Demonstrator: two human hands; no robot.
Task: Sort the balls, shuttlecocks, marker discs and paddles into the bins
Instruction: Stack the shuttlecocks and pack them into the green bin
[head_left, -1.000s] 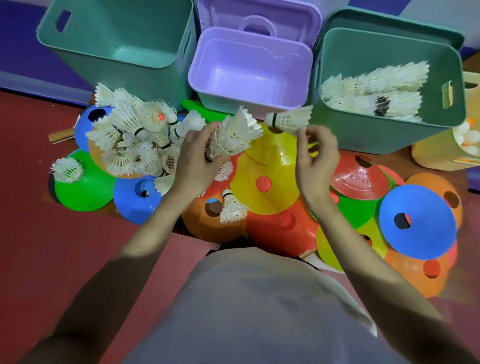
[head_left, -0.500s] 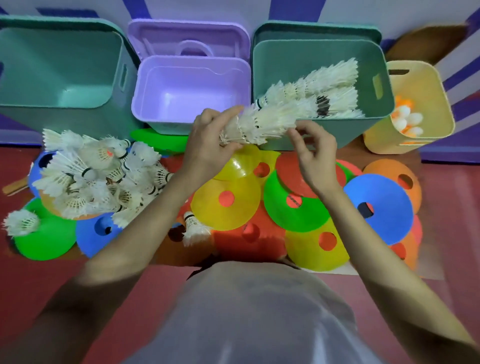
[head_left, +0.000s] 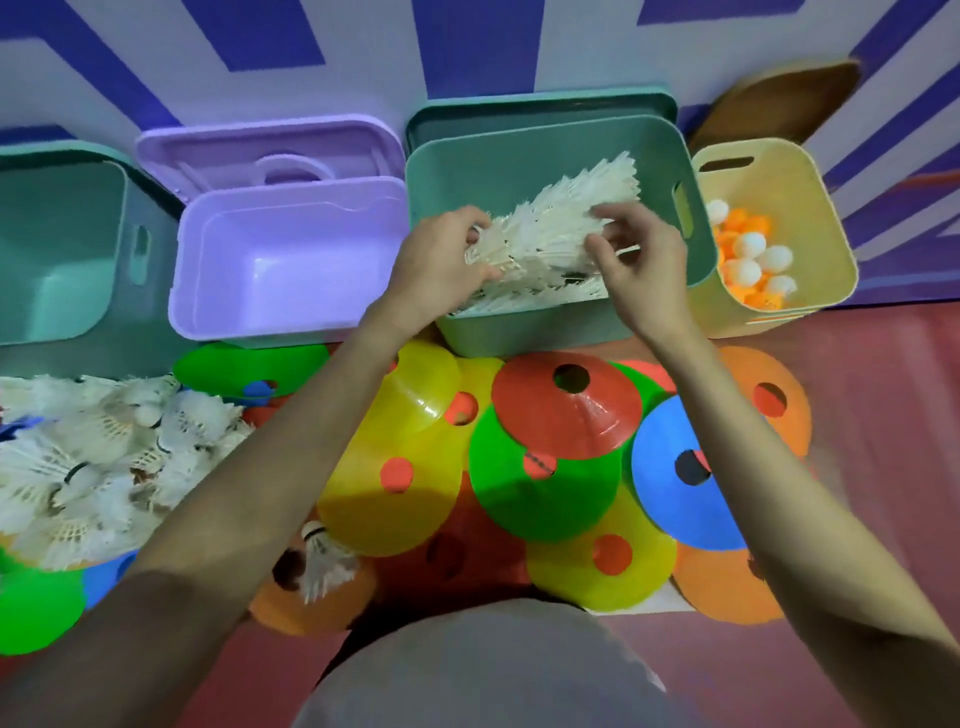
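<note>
At the left edge of the frame a heap of loose shuttlecocks (head_left: 98, 457) is cut off and blurred, so single ones are hard to count, and it covers most of the marker discs beneath it. A far-left teal bin (head_left: 57, 249) is also cropped by the frame edge. In the upper middle, both hands reach into the teal bin (head_left: 540, 332), where a nested stack of shuttlecocks (head_left: 561, 228) lies slanting toward the upper right; the hands hide the stack's lower end, and what lies under it is indistinct. The left hand (head_left: 436, 260) curls thumb and fingers around the stack's left end, gripping it. The right hand (head_left: 639, 260) arches over the stack with bent fingers pinching the feathers near its middle. Both forearms stretch up from the lower corners, crossing the overlapping marker discs (head_left: 545, 467) in the centre. The purple bin (head_left: 291, 260) sits left of the hands; the yellow bin (head_left: 810, 218), upper right, holds orange and white balls (head_left: 753, 254).
</note>
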